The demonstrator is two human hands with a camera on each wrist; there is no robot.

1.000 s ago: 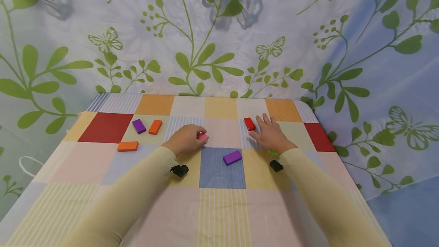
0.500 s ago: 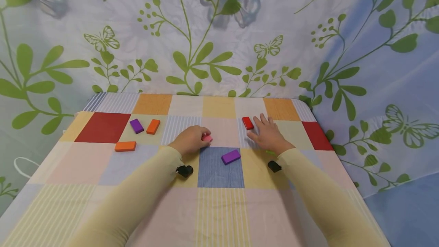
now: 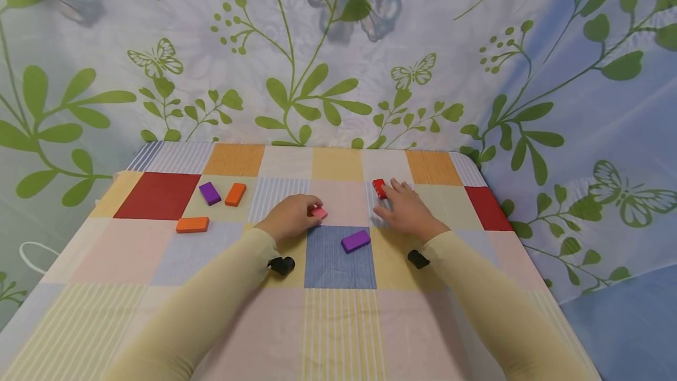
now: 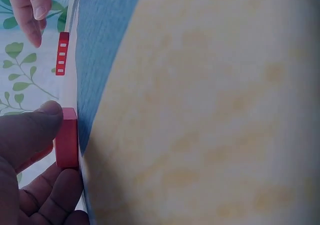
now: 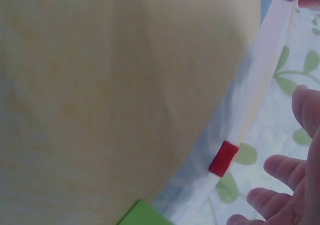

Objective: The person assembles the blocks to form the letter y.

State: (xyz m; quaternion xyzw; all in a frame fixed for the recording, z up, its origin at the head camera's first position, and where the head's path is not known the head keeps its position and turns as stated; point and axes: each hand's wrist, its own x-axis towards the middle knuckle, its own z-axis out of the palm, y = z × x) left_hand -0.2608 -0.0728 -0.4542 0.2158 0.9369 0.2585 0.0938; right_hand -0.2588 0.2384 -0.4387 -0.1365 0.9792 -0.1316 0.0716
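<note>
My left hand (image 3: pixel 292 216) pinches a small pink block (image 3: pixel 319 213) between thumb and fingers. In the left wrist view the pink block (image 4: pixel 67 140) stands on edge at the cloth, the thumb over its top. My right hand (image 3: pixel 407 209) hovers with fingers spread beside a red block (image 3: pixel 379 188) that has white marks on one side. In the right wrist view a gap shows between the fingers and the red block (image 5: pixel 223 158). A purple block (image 3: pixel 356 241) lies between the two hands. The right hand hides a green block (image 5: pixel 144 215) from the head view.
At the left of the patchwork-covered table (image 3: pixel 338 334) lie another purple block (image 3: pixel 210 193) and two orange blocks, one upper (image 3: pixel 235 194) and one lower (image 3: pixel 193 225). A leaf-printed curtain (image 3: pixel 211 46) stands behind the table. A white cable (image 3: pixel 32 249) loops at the left edge.
My left hand has shifted slightly right with the pink block. My right hand has moved a little left, closer to the red block, and now covers the green block. The head view shifted slightly.
</note>
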